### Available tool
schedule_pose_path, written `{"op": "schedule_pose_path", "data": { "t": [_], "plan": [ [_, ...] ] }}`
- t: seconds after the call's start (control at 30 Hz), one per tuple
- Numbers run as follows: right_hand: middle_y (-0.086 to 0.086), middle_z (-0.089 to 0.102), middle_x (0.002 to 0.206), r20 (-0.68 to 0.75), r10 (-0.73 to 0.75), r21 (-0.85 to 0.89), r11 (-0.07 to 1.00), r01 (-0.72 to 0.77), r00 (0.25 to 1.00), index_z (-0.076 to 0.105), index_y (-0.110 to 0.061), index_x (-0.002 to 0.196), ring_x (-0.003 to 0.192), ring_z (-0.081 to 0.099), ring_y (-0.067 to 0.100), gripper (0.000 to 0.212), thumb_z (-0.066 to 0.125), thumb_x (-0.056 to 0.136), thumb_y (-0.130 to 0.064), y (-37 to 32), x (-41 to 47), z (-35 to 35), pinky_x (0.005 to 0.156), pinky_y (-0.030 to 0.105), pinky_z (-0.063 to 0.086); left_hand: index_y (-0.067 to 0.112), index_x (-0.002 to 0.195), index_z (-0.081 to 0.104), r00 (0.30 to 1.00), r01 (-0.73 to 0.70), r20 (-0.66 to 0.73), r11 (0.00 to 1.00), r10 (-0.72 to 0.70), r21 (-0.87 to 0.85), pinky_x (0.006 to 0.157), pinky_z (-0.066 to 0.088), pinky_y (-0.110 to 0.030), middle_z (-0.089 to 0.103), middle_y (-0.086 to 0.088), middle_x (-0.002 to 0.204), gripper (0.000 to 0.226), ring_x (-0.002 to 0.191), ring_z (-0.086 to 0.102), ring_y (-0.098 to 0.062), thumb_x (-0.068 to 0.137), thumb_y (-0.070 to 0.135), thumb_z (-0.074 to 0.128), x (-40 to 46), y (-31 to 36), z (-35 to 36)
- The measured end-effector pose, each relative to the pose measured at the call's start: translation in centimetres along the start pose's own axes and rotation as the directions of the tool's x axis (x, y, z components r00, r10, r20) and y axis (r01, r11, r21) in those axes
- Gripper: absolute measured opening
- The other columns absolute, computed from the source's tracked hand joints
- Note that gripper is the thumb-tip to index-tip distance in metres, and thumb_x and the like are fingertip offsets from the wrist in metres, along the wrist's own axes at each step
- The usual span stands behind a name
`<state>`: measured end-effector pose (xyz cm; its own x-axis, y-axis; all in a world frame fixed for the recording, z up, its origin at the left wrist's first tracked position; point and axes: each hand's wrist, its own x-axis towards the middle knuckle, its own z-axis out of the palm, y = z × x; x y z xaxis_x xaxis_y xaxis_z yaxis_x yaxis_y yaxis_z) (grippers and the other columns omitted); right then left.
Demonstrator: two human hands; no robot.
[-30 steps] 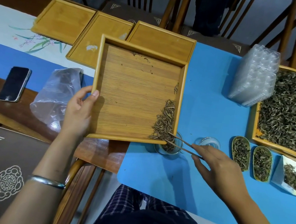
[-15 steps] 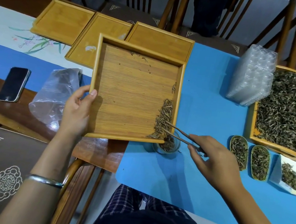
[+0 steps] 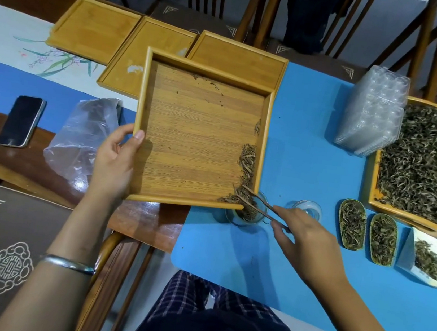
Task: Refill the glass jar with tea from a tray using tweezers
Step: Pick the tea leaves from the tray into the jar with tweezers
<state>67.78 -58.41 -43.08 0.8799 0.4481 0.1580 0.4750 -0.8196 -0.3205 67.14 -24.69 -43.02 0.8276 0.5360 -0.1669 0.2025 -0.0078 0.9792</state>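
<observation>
- The left hand [image 3: 114, 164] grips the tray [image 3: 186, 144] by its 9 o'clock rim, thumb over the edge, and holds it lifted and tilted so that its 5 o'clock corner hangs over the jar [image 3: 245, 215].
- The right hand [image 3: 306, 239] pinches the tweezers [image 3: 263, 209]; their tips stand a little apart at that corner, among the tea [image 3: 247, 169].
- The tea lies in a thin line along the tray's 3 o'clock wall and bunches at the corner; some is already in the jar, which stands on the blue mat [image 3: 310, 155].
- The step in hand, I judge, is raking leaves over the corner into the jar. To do it well, keep the corner right above the jar's mouth, draw the tips along the wall towards 5 o'clock in short strokes, and tilt only gently so the leaves do not spill past the rim.
- A glass lid [image 3: 305, 207] lies just at 3 o'clock of the jar; two small scoops [image 3: 351, 228] of tea lie farther out.
- A big heap of tea [image 3: 428, 165] fills another tray at 2 o'clock of the hands.
</observation>
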Motion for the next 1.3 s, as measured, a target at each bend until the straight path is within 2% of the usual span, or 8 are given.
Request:
{"op": "schedule_pose_path", "data": {
  "t": [0.23,0.33,0.67,0.77,0.83,1.03,1.17,1.3],
  "plan": [
    [-0.001,0.071,0.084,-0.037,-0.074,-0.098,0.993,0.07,0.997,0.072,-0.014,0.103,0.069,0.069,0.023,0.027,0.075,0.077,-0.016,0.2,-0.5,-1.5,0.042,0.028,0.048,0.004,0.125,0.056,1.0,0.0,0.002,1.0,0.0,0.013,0.062,0.051,-0.01,0.071,0.012,0.087,0.031,0.076,0.068,0.006,0.1,0.022,0.051,-0.1,0.2,0.1],
    [-0.002,0.072,0.083,-0.069,-0.105,-0.076,0.992,0.099,0.992,0.073,-0.015,0.102,0.068,0.069,0.021,0.026,0.076,0.077,-0.016,-1.0,0.6,-1.7,0.042,0.028,0.048,0.009,0.12,0.057,1.0,0.001,0.015,1.0,-0.001,0.019,0.061,0.051,-0.009,0.073,0.021,0.082,0.024,0.076,0.068,0.007,0.101,0.022,0.05,-0.1,0.3,0.1],
    [0.001,0.07,0.09,0.113,-0.333,0.027,0.943,0.333,0.936,0.069,-0.014,0.105,0.075,0.066,0.026,0.022,0.071,0.083,-0.014,-3.2,4.8,-0.4,0.053,0.032,0.052,0.008,0.121,0.057,1.0,0.005,0.022,1.0,-0.005,0.006,0.066,0.055,-0.014,0.073,0.011,0.086,0.025,0.078,0.069,0.003,0.1,0.021,0.051,-0.2,0.6,0.2],
    [-0.001,0.073,0.094,0.135,-0.326,0.046,0.945,0.323,0.936,0.072,-0.015,0.105,0.077,0.069,0.024,0.025,0.075,0.08,-0.014,-2.2,5.0,-0.6,0.053,0.03,0.053,0.007,0.123,0.055,1.0,0.009,0.026,1.0,-0.009,-0.002,0.066,0.054,-0.013,0.074,0.019,0.083,0.027,0.078,0.069,0.004,0.1,0.021,0.05,-0.2,0.6,0.1],
    [-0.002,0.074,0.093,0.147,-0.314,0.034,0.949,0.312,0.938,0.073,-0.016,0.104,0.076,0.069,0.024,0.026,0.077,0.079,-0.013,-1.4,5.0,-1.1,0.052,0.03,0.052,0.006,0.125,0.055,1.0,0.007,0.026,1.0,-0.007,-0.009,0.066,0.055,-0.013,0.074,0.015,0.085,0.029,0.08,0.069,0.003,0.1,0.021,0.05,-0.2,0.5,0.1],
    [-0.001,0.073,0.093,0.25,-0.253,-0.017,0.964,0.265,0.935,0.072,-0.018,0.106,0.081,0.068,0.027,0.023,0.072,0.083,-0.014,1.2,5.0,-2.9,0.052,0.039,0.055,0.009,0.118,0.056,0.999,0.016,0.028,1.0,-0.016,-0.017,0.065,0.054,-0.013,0.074,0.02,0.082,0.021,0.077,0.07,0.003,0.101,0.019,0.049,-0.1,0.4,0.1],
    [-0.004,0.072,0.097,0.336,-0.232,-0.073,0.96,0.271,0.913,0.07,-0.021,0.109,0.086,0.065,0.025,0.023,0.067,0.087,-0.018,2.6,5.3,-3.6,0.057,0.034,0.051,0.006,0.12,0.056,1.0,0.007,0.025,1.0,-0.006,-0.004,0.066,0.055,-0.014,0.074,0.019,0.082,0.024,0.077,0.069,0.002,0.101,0.019,0.049,0.0,0.5,0.2],
    [-0.002,0.072,0.094,0.31,-0.211,-0.049,0.97,0.237,0.927,0.071,-0.019,0.106,0.083,0.067,0.025,0.024,0.072,0.083,-0.016,2.4,5.1,-4.1,0.051,0.034,0.051,0.007,0.118,0.057,1.0,0.002,0.028,1.0,-0.002,0.007,0.066,0.054,-0.013,0.074,0.02,0.083,0.022,0.078,0.069,0.003,0.101,0.019,0.049,0.0,0.4,0.2]
  ]
}}
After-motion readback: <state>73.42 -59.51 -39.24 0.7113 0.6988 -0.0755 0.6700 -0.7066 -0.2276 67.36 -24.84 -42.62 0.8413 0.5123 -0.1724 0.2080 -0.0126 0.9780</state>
